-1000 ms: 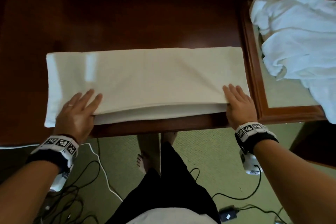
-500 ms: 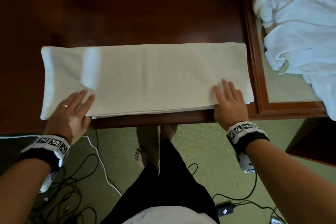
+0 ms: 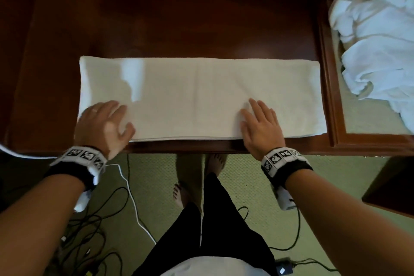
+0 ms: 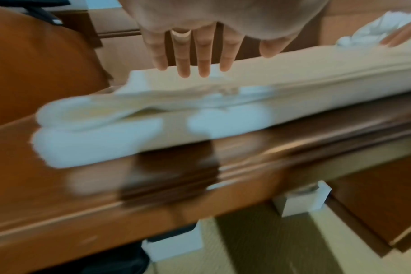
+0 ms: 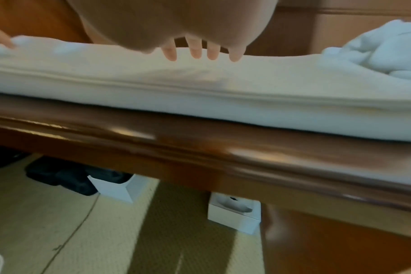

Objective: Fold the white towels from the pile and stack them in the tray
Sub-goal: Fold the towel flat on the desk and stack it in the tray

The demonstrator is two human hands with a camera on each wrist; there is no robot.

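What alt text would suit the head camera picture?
Two open hands, left hand and right hand, lie flat on a folded white towel on a dark wooden table. Crumpled towels fill a wooden tray at right.

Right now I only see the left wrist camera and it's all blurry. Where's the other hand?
Observer: The right hand rests on the long folded white towel, near its front edge.
Operator: Is it grabbing it?
Observer: No, its fingers lie straight on top.
Operator: Where's the messy pile?
Observer: The crumpled white towel pile sits in the brown wooden tray, to the right of the folded towel.
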